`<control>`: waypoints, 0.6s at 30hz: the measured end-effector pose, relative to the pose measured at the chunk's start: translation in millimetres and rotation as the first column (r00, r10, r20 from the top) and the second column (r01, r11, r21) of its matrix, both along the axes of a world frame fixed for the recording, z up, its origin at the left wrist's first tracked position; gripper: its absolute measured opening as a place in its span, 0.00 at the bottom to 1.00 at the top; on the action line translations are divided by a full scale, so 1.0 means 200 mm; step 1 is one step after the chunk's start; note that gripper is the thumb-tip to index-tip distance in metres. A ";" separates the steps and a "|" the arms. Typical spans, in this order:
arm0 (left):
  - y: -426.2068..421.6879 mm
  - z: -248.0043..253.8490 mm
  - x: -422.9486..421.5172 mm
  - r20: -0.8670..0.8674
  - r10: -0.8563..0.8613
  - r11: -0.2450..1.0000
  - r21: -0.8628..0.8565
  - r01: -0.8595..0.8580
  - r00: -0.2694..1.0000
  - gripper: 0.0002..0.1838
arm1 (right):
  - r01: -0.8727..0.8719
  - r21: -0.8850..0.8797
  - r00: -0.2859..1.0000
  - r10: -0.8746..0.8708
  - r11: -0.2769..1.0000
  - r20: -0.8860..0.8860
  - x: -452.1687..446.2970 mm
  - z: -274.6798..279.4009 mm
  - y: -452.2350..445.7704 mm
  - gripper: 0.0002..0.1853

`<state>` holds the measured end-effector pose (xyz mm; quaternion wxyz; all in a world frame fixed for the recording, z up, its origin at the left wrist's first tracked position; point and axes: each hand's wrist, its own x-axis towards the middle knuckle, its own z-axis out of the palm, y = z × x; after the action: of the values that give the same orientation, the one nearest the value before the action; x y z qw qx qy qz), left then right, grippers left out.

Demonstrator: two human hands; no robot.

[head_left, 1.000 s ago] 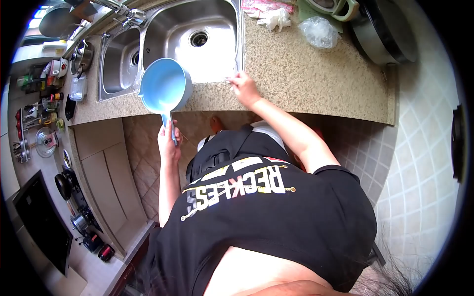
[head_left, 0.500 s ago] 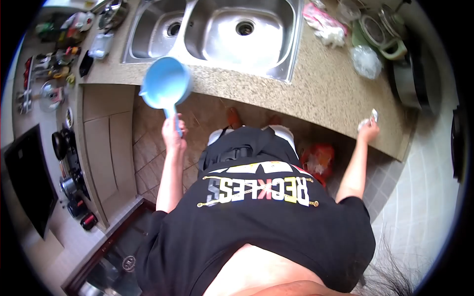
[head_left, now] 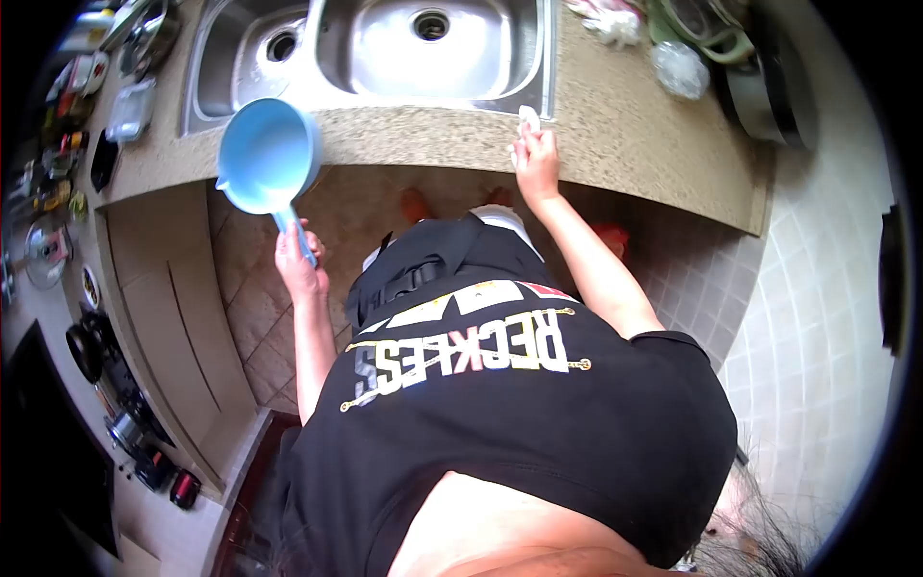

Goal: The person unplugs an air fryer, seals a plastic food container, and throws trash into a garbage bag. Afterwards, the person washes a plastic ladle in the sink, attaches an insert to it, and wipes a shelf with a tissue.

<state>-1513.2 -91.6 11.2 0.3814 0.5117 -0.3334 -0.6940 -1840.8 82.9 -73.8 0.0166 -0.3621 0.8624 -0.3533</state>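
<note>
A light blue ladle-like scoop [head_left: 266, 157] is held by its handle in my left hand [head_left: 302, 262], which is closed around it. Its bowl hangs over the counter's front edge, below the small left basin, and looks empty. My right hand [head_left: 536, 165] pinches a small white crumpled piece [head_left: 528, 121] over the counter, by the lower right corner of the steel sink [head_left: 430, 97]. What the white piece is made of cannot be made out.
A clear plastic bag ball [head_left: 681, 70], a green handled container [head_left: 723, 48] and a large pot [head_left: 764, 96] stand on the counter's right part. A clear plastic box [head_left: 131, 111] and a dark object [head_left: 104, 162] lie at the left. A red bag [head_left: 612, 238] is below the counter.
My right hand swung out to the counter's right end with the white piece, then came back beside the sink. My left hand still holds the scoop. The camera view has shifted.
</note>
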 end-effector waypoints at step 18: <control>0.07 -0.01 0.42 0.014 0.307 0.951 0.017 -0.307 0.952 0.10 | -0.337 -0.184 0.728 0.379 0.923 0.572 1.14 -0.13 -1.80 0.17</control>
<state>-1428.3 -78.4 9.7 0.4779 0.5646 -0.2452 -0.6266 -1612.7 -277.8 -99.3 0.3427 -0.3921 0.7141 -0.4678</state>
